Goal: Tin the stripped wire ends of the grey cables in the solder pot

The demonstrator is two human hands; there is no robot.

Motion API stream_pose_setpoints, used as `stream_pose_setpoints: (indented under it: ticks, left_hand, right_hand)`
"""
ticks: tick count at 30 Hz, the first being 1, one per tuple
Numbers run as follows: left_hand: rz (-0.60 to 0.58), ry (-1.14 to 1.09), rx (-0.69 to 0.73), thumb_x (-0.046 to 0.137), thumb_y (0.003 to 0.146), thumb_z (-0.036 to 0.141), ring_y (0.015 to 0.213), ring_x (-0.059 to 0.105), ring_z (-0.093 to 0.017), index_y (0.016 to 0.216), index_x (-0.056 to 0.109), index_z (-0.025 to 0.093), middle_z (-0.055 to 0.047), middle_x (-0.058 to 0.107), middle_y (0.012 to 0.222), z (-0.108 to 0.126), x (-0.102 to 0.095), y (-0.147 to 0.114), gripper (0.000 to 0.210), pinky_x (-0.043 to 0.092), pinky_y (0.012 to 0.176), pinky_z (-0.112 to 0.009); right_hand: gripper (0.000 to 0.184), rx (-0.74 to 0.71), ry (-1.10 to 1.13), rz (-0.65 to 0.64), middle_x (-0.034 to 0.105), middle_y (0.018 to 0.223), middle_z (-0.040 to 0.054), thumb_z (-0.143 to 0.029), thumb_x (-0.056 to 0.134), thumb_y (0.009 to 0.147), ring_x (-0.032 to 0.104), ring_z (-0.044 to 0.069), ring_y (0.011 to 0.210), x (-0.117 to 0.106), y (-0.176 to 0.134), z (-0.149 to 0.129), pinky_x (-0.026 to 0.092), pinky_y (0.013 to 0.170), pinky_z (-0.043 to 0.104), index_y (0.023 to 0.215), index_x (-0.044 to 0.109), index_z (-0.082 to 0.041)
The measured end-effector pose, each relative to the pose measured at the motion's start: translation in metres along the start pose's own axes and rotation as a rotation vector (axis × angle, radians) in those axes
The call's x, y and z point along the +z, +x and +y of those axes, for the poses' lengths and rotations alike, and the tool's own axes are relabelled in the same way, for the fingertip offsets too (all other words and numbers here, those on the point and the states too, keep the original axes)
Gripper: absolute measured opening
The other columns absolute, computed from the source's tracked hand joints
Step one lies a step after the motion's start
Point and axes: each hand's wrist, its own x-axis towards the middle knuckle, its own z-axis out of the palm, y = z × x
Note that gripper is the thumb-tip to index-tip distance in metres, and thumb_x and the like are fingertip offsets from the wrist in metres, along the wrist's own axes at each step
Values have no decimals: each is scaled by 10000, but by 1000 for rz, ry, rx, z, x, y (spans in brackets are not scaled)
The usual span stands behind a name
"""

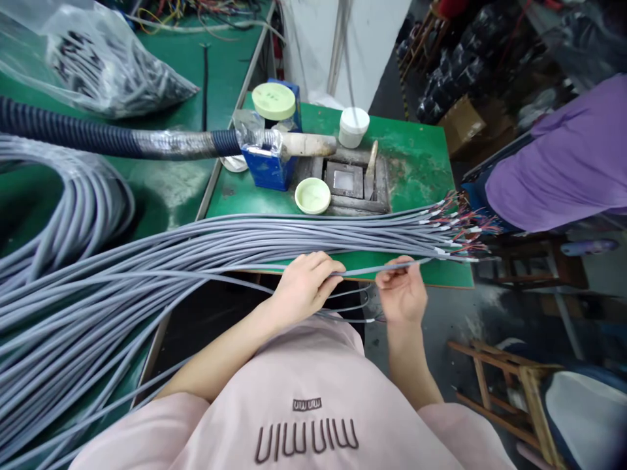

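Observation:
Both my hands are on one grey cable (362,269) at the front edge of the green table. My left hand (309,277) is closed around its length, near the middle of the table edge. Farther right, my right hand (402,290) pinches the same cable close to its end. Just beyond lies a thick bundle of grey cables (274,232), running from the left across the table. Their stripped ends (460,228) fan out at the right, with thin coloured wires and white wrappings. A few loose cables hang below my left hand, in front of my shirt.
Behind the bundle are a solder pot (344,179), a scraper (371,171), a pale green dish (313,196), a white tub (353,127) and a hose (176,143) on a blue box (267,166). A person in purple (563,156) is at the right, above a wooden stool (509,385).

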Motion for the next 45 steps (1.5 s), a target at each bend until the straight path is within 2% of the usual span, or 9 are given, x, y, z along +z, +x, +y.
stream_pose_setpoints:
  ticks: [4,7,9,13,17,21,38,42,45]
  left_hand:
    - [-67,-53,1,477,951,242,859,577,-156,1026,614,175,-50,654,946,-3,3,-3,170,394,743,-294]
    - [-125,-143,-17,508,938,277,861,571,-169,1025,639,166,-64,665,948,-4,4,-4,192,409,773,-315]
    - [-129,-292,-46,549,917,299,888,576,-175,1040,652,158,-72,672,951,-2,5,-3,214,430,812,-324]
    - [-72,-676,-239,619,869,323,820,601,-147,1006,691,140,-67,663,880,3,10,1,239,467,782,-286]
    - [-29,-928,-454,677,817,342,765,595,-132,955,714,134,-59,673,859,3,14,0,252,462,744,-264]
    - [88,-1156,-590,752,745,335,700,583,-110,863,696,136,-31,672,784,0,16,-3,238,466,705,-243]
    - [213,-1529,-742,846,607,346,548,543,-64,713,696,118,-6,640,619,1,15,7,292,444,576,-193]
    - [244,-1417,-693,814,650,330,621,602,-101,691,702,124,-26,680,672,2,21,3,238,480,659,-239]
    - [261,-1359,-688,813,644,353,639,615,-118,679,691,125,-27,684,674,5,22,1,261,496,683,-266]
  right_hand:
    - [288,-364,23,89,591,639,-61,-468,742,731,504,67,501,-16,2,-34,407,442,175,785,611,-218]
    - [287,-530,-193,-35,564,526,-53,-504,646,814,463,98,433,-27,-8,-51,405,426,217,834,653,-218]
    - [278,-476,-462,-186,559,493,-37,-461,579,876,462,110,414,-27,-19,-51,378,408,225,865,678,-201]
    - [251,-139,-941,-472,596,560,-27,-335,474,953,488,87,455,-12,-37,-27,365,443,206,906,675,-193]
    - [269,-73,-1077,-699,577,562,-40,-305,408,964,499,84,489,8,-38,-6,395,522,216,909,645,-190]
    - [264,-82,-1090,-785,565,567,-41,-293,388,964,503,89,507,19,-33,-2,395,547,219,893,618,-185]
    - [268,-52,-1132,-869,578,585,-26,-291,399,952,516,103,534,23,-31,1,422,584,237,873,632,-184]
    - [121,-163,-1188,-722,626,677,-11,-281,558,866,573,131,633,20,-30,6,455,647,260,889,648,-203]
    - [194,-153,-1129,-570,650,749,-18,-291,618,827,586,126,614,16,-29,13,475,635,263,1007,621,-218]
